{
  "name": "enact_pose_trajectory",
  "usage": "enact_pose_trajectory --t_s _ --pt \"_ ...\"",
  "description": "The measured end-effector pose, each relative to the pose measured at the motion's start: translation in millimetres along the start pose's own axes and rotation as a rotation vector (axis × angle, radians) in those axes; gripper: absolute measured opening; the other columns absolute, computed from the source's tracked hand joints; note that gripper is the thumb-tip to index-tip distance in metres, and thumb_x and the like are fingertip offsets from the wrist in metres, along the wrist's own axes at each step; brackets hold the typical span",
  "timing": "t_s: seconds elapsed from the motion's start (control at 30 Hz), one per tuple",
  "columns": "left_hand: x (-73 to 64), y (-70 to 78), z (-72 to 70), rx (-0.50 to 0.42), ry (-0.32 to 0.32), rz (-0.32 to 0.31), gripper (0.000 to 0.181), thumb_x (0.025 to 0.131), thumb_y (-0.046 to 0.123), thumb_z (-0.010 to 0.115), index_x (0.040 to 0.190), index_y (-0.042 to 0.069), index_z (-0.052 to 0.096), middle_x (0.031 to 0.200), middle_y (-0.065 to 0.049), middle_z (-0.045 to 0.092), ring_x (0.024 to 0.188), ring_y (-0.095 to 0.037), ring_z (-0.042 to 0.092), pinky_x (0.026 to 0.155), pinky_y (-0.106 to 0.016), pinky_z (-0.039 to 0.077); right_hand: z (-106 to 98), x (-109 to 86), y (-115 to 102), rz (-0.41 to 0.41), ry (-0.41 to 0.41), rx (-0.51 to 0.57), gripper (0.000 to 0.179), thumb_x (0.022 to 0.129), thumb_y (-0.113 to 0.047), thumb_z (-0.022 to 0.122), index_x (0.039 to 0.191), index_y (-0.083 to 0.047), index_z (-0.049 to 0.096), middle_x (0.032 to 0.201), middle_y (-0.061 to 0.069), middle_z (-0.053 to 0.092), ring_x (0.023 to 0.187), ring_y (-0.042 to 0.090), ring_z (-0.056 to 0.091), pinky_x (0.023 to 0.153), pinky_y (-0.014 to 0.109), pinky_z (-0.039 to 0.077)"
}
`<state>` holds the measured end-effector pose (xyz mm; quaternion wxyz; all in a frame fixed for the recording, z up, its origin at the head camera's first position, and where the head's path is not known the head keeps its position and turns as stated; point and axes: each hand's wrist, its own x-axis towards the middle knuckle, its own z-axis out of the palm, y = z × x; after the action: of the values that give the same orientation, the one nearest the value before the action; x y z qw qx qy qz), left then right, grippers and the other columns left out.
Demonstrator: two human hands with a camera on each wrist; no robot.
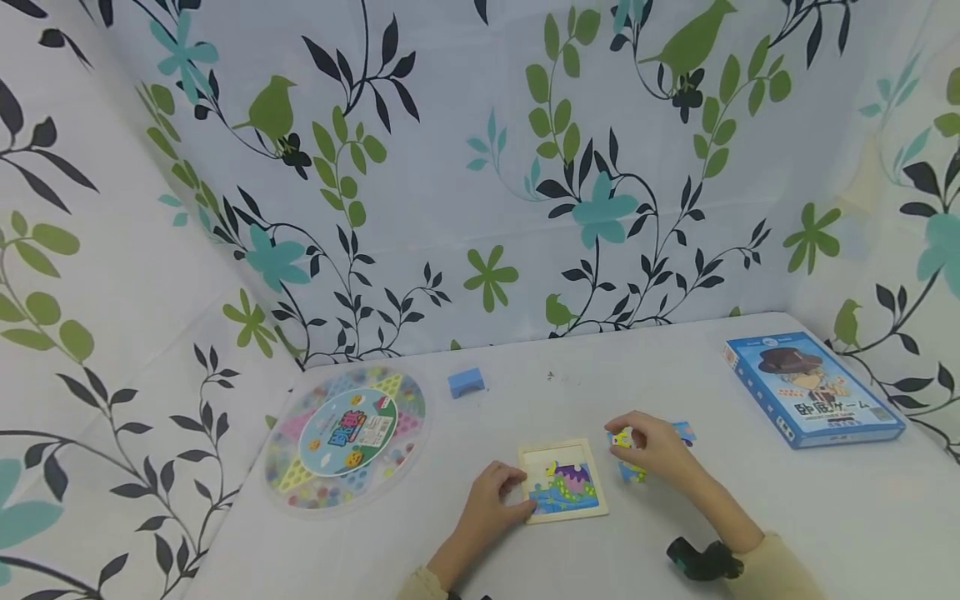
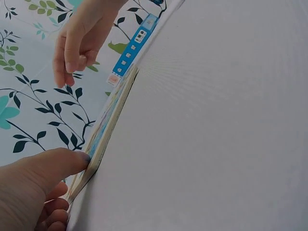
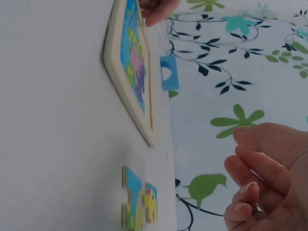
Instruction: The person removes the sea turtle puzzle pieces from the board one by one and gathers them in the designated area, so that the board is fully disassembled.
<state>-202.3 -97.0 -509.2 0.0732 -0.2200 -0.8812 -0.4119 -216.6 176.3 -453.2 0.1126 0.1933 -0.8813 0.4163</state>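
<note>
So there's a square pale-wood puzzle tray just right of bottom centre, with colourful jigsaw pieces filling its lower part and the upper left bare. Left hand has its left edge between thumb and fingers. Right hand is loosely curled, pinching nothing, above some loose yellow-and-blue jigsaw pieces on the white desk. Further out: blue arched block near centre, round multicoloured star-patterned pack centre left, closed blue cardboard box far right.
</note>
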Motion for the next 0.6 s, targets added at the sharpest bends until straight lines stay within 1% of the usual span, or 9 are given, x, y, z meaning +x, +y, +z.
enact_pose_trajectory --t_s 0.07,0.1,0.2,0.27,0.33,0.4,0.47,0.6 --pt "-2.5 -1.5 0.2 -0.010 0.004 0.000 0.036 0.069 0.025 0.076 0.096 0.006 0.062 0.086 0.006 0.049 0.074 -0.008 0.044 0.065 -0.022 0.041 8.4 3.2 -5.0 -0.027 -0.008 0.030 0.023 0.075 -0.002 0.070 0.096 0.000 0.063 0.087 0.009 0.060 0.060 0.009 0.039 0.051 0.022 0.036" --pt "-2.8 -2.0 0.2 -0.019 0.009 0.011 0.036 0.069 0.026 0.076 0.097 0.006 0.062 0.085 0.006 0.050 0.073 -0.008 0.044 0.064 -0.022 0.041 12.2 5.2 -7.5 -0.040 -0.013 0.053 0.023 0.075 -0.002 0.069 0.096 0.000 0.063 0.088 0.009 0.060 0.060 0.009 0.039 0.052 0.022 0.036" --pt "-0.8 -2.7 0.6 -0.056 0.022 0.063 0.034 0.070 0.026 0.075 0.096 0.008 0.063 0.086 0.005 0.051 0.071 -0.008 0.044 0.061 -0.022 0.040 23.7 11.6 -13.7 -0.077 -0.029 0.095 0.020 0.077 -0.001 0.067 0.095 0.002 0.062 0.086 0.009 0.060 0.061 0.009 0.043 0.053 0.022 0.038" --pt "0.9 -2.2 1.0 -0.080 0.015 0.089 0.030 0.071 0.023 0.075 0.094 0.009 0.064 0.085 0.006 0.053 0.069 -0.007 0.044 0.060 -0.021 0.039 31.8 14.1 -15.1 -0.092 -0.057 0.112 0.016 0.078 0.000 0.064 0.094 0.003 0.062 0.084 0.008 0.060 0.060 0.009 0.045 0.053 0.022 0.040" --pt "1.6 -1.9 1.5 -0.097 0.001 0.100 0.025 0.072 0.021 0.074 0.092 0.009 0.064 0.084 0.007 0.055 0.067 -0.006 0.044 0.058 -0.021 0.039 40.5 13.8 -14.3 -0.099 -0.096 0.118 0.012 0.080 0.001 0.061 0.092 0.004 0.062 0.082 0.007 0.060 0.059 0.007 0.047 0.053 0.022 0.042" --pt "1.1 -1.6 2.0 -0.101 -0.018 0.090 0.021 0.073 0.019 0.073 0.090 0.010 0.065 0.082 0.008 0.056 0.066 -0.005 0.043 0.057 -0.020 0.039 49.0 11.1 -11.8 -0.087 -0.131 0.137 0.011 0.081 0.003 0.059 0.092 0.004 0.062 0.082 0.008 0.061 0.058 0.006 0.048 0.052 0.022 0.043" --pt "0.2 -2.3 2.8 -0.101 -0.027 0.092 0.019 0.073 0.018 0.073 0.089 0.010 0.065 0.082 0.008 0.057 0.065 -0.004 0.044 0.057 -0.020 0.039 55.7 8.3 -10.1 -0.065 -0.145 0.166 0.012 0.080 0.003 0.059 0.092 0.004 0.062 0.083 0.009 0.061 0.057 0.006 0.047 0.050 0.022 0.042" --pt "0.3 -4.0 2.7 -0.089 -0.032 0.114 0.017 0.074 0.017 0.072 0.089 0.011 0.066 0.083 0.008 0.058 0.065 -0.004 0.044 0.058 -0.020 0.040 62.7 5.9 -10.6 0.031 -0.153 0.214 0.019 0.080 0.001 0.060 0.098 0.003 0.061 0.090 0.010 0.061 0.057 0.008 0.046 0.049 0.023 0.040"
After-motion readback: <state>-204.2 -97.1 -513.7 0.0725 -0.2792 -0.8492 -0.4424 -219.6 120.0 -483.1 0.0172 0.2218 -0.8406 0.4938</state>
